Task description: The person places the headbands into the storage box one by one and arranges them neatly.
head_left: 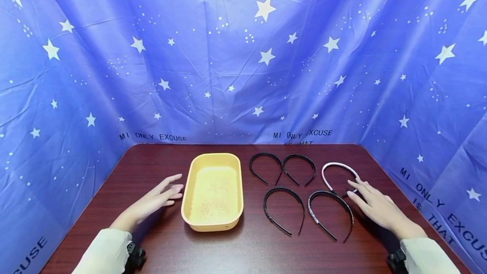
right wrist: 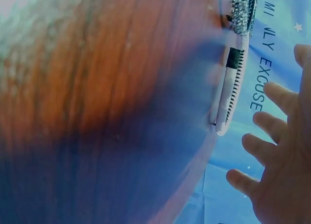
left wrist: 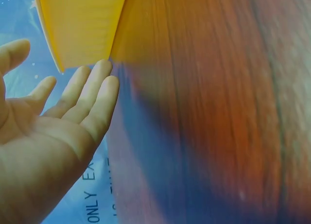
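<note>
Both hands are open and hold nothing: left hand (head_left: 157,198) beside the yellow tub (head_left: 213,190), right hand (head_left: 374,207) at the white headband (head_left: 338,175). A sweeping reach could knock the neighbouring black headband (head_left: 330,214) (it lies just beside) out of line.

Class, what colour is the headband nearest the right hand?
The headband by the right hand is white or pale pink, unlike the black ones; the head view shows it best.

We see a dark red-brown wooden table (head_left: 243,253) and, behind it at twelve o'clock, a blue star-printed cloth backdrop (head_left: 228,75). Toward one o'clock on the table lie two black toothed plastic headbands (head_left: 265,154), side by side.
</note>
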Demonstrator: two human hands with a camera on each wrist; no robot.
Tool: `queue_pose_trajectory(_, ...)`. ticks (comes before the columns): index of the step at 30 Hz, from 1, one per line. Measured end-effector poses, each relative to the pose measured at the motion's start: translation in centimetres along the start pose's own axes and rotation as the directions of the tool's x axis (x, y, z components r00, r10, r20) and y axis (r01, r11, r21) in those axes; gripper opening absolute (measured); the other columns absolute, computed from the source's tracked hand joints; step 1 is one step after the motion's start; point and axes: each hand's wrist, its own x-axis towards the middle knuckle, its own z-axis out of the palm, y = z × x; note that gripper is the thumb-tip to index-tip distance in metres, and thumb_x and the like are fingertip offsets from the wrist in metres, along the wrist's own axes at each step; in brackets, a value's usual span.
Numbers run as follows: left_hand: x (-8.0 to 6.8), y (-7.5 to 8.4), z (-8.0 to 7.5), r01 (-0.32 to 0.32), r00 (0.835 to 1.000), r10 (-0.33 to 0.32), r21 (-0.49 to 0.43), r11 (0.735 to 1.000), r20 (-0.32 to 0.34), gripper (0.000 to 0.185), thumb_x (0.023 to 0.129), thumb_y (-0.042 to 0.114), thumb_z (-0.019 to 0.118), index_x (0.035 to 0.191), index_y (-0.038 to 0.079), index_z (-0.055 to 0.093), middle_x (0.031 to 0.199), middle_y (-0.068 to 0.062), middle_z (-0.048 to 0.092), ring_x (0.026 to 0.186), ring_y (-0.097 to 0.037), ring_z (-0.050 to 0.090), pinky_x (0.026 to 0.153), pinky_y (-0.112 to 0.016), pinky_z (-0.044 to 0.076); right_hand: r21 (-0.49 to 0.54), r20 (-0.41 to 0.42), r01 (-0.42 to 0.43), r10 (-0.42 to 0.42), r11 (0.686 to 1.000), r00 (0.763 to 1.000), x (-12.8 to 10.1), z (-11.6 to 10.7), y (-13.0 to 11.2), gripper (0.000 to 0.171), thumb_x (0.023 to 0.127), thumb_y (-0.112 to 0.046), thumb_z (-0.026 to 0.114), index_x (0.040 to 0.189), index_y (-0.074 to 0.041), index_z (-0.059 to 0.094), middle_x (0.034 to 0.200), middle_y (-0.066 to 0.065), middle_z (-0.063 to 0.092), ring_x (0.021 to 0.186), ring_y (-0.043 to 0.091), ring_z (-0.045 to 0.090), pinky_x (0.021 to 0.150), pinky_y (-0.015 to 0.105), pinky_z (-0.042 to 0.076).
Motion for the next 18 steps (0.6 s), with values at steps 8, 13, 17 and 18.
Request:
queue_pose_trajectory(8, 0.8, 0.6, 1.1, -0.002, 1.000, 0.000, -0.161, 0.987, -0.008, 0.059, 0.108, 0.026, 0.047, 0.157, 0.006, 0.021, 0.151, -0.031, 0.036, 0.136, -0.044, 0.040, 0.107, -0.054, 0.038, 0.077, -0.036, 0.053, -0.050, 0.996, 0.998, 0.1, 0.0, -0.9, 0.049, 0.106, -0.039, 0.049, 0.138, -0.002, 0.057, 0.147, 0.030, 0.042, 0.132, 0.054, 0.038, 0.092, 0.074, 0.030)
queue_pose_trajectory(13, 1.2, 0.7, 1.8, 0.035, 0.999, -0.042, -0.294, 0.955, -0.018, 0.065, 0.106, 0.022, 0.050, 0.159, 0.008, 0.014, 0.151, -0.031, 0.033, 0.133, -0.042, 0.044, 0.103, -0.047, 0.044, 0.081, -0.054, 0.080, -0.076, 0.993, 0.996, 0.3, 0.0, -1.5, 0.046, 0.106, -0.036, 0.050, 0.136, -0.003, 0.058, 0.144, 0.029, 0.045, 0.131, 0.053, 0.039, 0.092, 0.074, 0.031)
queue_pose_trajectory(17, 1.5, 0.5, 2.2, 0.081, 0.995, -0.098, -0.335, 0.939, -0.032, 0.067, 0.104, 0.022, 0.053, 0.159, 0.013, 0.016, 0.148, -0.027, 0.038, 0.126, -0.035, 0.051, 0.101, -0.046, 0.046, 0.097, -0.068, 0.109, -0.103, 0.989, 0.992, 0.5, -0.1, -2.1, 0.044, 0.105, -0.034, 0.051, 0.135, -0.001, 0.058, 0.142, 0.030, 0.046, 0.130, 0.053, 0.040, 0.093, 0.072, 0.032)
queue_pose_trajectory(18, 1.5, 0.4, 2.3, 0.094, 0.993, -0.112, -0.339, 0.936, -0.036, 0.067, 0.104, 0.022, 0.054, 0.159, 0.015, 0.017, 0.147, -0.025, 0.040, 0.124, -0.033, 0.053, 0.100, -0.046, 0.046, 0.102, -0.072, 0.118, -0.111, 0.988, 0.991, 0.6, -0.1, -2.3, 0.044, 0.105, -0.033, 0.051, 0.134, -0.001, 0.058, 0.142, 0.030, 0.047, 0.130, 0.053, 0.040, 0.093, 0.072, 0.032)
